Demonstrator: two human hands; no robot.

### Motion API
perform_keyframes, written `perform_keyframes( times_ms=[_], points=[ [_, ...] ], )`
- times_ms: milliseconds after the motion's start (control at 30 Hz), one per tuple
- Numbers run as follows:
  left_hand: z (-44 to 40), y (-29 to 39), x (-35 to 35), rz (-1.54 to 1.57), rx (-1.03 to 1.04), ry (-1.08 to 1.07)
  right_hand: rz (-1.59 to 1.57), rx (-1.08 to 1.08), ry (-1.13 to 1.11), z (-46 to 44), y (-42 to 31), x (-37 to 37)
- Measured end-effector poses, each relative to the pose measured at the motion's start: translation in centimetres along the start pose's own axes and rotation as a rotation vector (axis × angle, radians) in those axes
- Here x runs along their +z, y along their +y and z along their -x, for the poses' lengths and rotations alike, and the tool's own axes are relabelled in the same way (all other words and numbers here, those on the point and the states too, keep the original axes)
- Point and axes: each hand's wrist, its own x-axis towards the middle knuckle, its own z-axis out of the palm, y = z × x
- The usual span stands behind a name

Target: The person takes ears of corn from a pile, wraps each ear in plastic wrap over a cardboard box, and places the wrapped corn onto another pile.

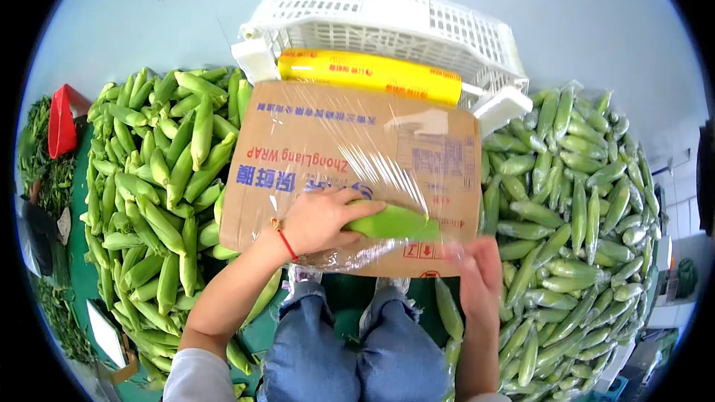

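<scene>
My left hand (319, 217), with a red cord on its wrist, is closed around the thick end of a green ear of corn in its husk (396, 223). The ear lies across a cardboard box (357, 156) over clear plastic wrap (339, 253), which is bunched along the box's near edge. My right hand (478, 264) is at the ear's thin end, by the near right corner of the box. Motion smears its fingers, so I cannot make out their grip. Film stretches over the box from a yellow roll of plastic wrap (369, 74).
The roll rests on a rod before a white plastic crate (387, 15). Unwrapped corn (160, 186) is heaped to the left; film-wrapped corn (573, 216) is piled to the right. A red object (65, 120) and loose green leaves (37, 171) lie at far left.
</scene>
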Motion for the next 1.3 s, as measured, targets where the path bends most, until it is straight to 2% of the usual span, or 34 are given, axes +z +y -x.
perform_keyframes(
  times_ms=[33, 100, 133, 200, 233, 300, 333, 367, 400, 433, 467, 533, 567, 633, 700, 767, 867, 900, 967, 1000, 1100, 1133, 1167, 1233, 1267, 1300],
  points=[
    [0.2, 0.2, 0.5, -0.022, 0.040, 0.068, -0.093, -0.063, 0.056, -1.3, 0.0, 1.8],
    [0.0, 0.2, 0.7, -0.100, 0.104, 0.250, 0.748, -0.435, -0.135, -5.7, 4.7, 4.1],
    [1.2, 0.7, 0.6, -0.087, 0.054, 0.366, 0.860, -0.466, -0.129, -6.6, 5.2, 4.5],
    [5.1, 1.6, 2.7, -0.075, -0.245, 0.580, 1.072, -0.525, -0.096, -8.0, 5.9, 5.2],
    [7.4, 1.7, 3.6, -0.066, -0.385, 0.670, 1.069, -0.503, -0.096, -8.2, 6.2, 5.4],
    [11.7, -0.9, 4.7, -0.175, -0.140, 0.458, 1.071, -0.479, -0.106, -8.9, 6.6, 5.3],
    [12.3, -1.7, 4.2, 0.057, -0.336, 0.489, 1.056, -0.524, -0.042, -9.2, 6.5, 5.6],
    [12.1, -2.5, 2.2, 0.160, -0.488, 0.553, 1.031, -0.539, -0.037, -9.0, 6.5, 5.8],
    [10.3, -3.1, -0.3, 0.206, -0.481, 0.549, 1.006, -0.567, -0.042, -9.3, 6.4, 5.9],
    [7.0, -4.1, -2.5, 0.132, -0.236, 0.659, 0.984, -0.601, -0.031, -10.1, 6.4, 6.0],
    [3.7, -3.5, -5.3, 0.042, -0.163, 0.626, 0.936, -0.615, -0.009, -10.5, 6.6, 6.1],
    [-1.7, -5.1, -5.8, 0.110, -0.088, 0.385, 0.903, -0.618, -0.041, -11.6, 6.8, 5.9],
    [-2.6, -5.2, -4.1, -0.024, -0.114, 0.248, 0.891, -0.614, -0.059, -11.6, 6.8, 5.7],
    [-3.9, -5.8, -0.8, -0.300, -0.160, -0.011, 1.011, -0.425, -0.186, -11.2, 5.8, 5.3],
    [-0.6, -3.2, 0.4, -0.238, -0.178, 0.240, 1.076, -0.248, -0.321, -10.8, 4.3, 5.2],
    [2.8, 2.6, -0.7, -0.071, -0.472, -0.253, 1.084, -0.036, -0.503, -8.3, 3.3, 5.0],
    [4.2, 3.8, 1.0, -0.315, -0.200, 0.150, 0.778, 0.051, -0.390, -7.5, 2.5, 4.2],
    [3.2, 1.9, 1.4, -0.216, -0.295, 0.045, 0.881, -0.215, -0.373, -7.8, 1.9, 4.5],
    [-0.9, -2.1, 1.5, -0.285, -0.282, 0.345, 1.050, -0.750, -0.300, -8.7, 0.6, 5.9],
    [-2.7, -3.7, 1.4, -0.352, -0.268, 0.510, 1.133, -0.768, -0.405, -9.1, 1.2, 6.4],
    [-4.3, -3.0, -1.2, -0.071, -0.428, 0.053, 1.288, -0.722, -0.383, -11.8, 4.1, 7.1],
    [-2.8, -2.0, -0.1, -0.257, 0.034, 0.469, 1.317, -0.581, -0.523, -11.6, 3.5, 6.9],
    [-0.6, -0.6, 0.8, -0.188, -0.148, 0.380, 1.224, -0.572, -0.595, -10.7, 3.1, 6.6],
    [2.8, 2.2, 0.5, -0.101, -0.190, 0.213, 1.038, -0.555, -0.738, -9.2, 3.0, 5.8],
    [2.7, 1.6, 0.7, -0.136, -0.152, 0.188, 1.009, -0.403, -0.790, -8.9, 3.2, 5.8],
    [2.5, 0.9, 1.0, -0.166, -0.123, 0.163, 1.067, -0.515, -0.650, -8.9, 3.0, 6.0]
  ],
)
